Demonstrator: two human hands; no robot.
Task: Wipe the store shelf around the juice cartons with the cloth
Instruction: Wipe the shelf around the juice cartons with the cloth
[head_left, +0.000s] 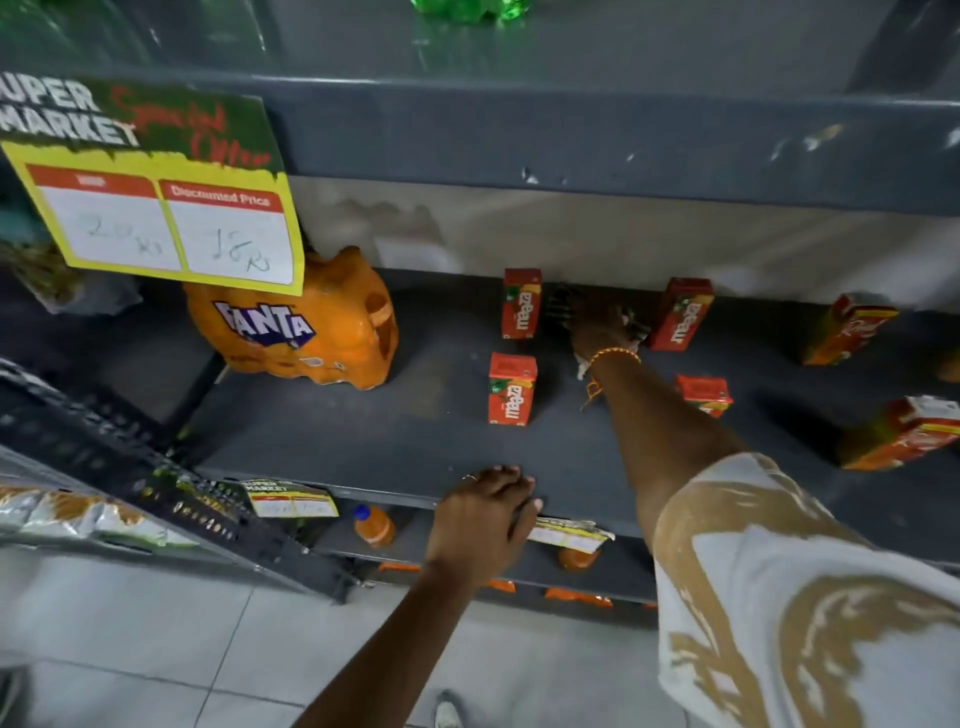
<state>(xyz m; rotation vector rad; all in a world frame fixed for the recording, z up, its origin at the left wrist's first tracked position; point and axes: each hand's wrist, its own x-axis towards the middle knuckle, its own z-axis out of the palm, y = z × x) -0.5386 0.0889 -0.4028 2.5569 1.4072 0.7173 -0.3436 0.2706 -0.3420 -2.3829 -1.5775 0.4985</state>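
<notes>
Several red Maaza juice cartons stand on the dark grey shelf (363, 431): one at the back (521, 304), one nearer the front (511, 389), another at the back right (681, 314) and a small one (704, 395) beside my forearm. My right hand (597, 322) reaches deep between the two back cartons and presses a dark patterned cloth (558, 306) flat on the shelf near the back wall. The cloth is mostly hidden under the hand. My left hand (485, 512) grips the shelf's front edge, fingers curled over it.
An orange Fanta multipack (301, 327) sits at the shelf's left. Two larger tilted cartons (849, 330) (904, 434) stand at the right. A yellow price sign (156, 208) hangs from the shelf above. Orange bottles (374, 525) sit on the lower shelf. Tiled floor lies below.
</notes>
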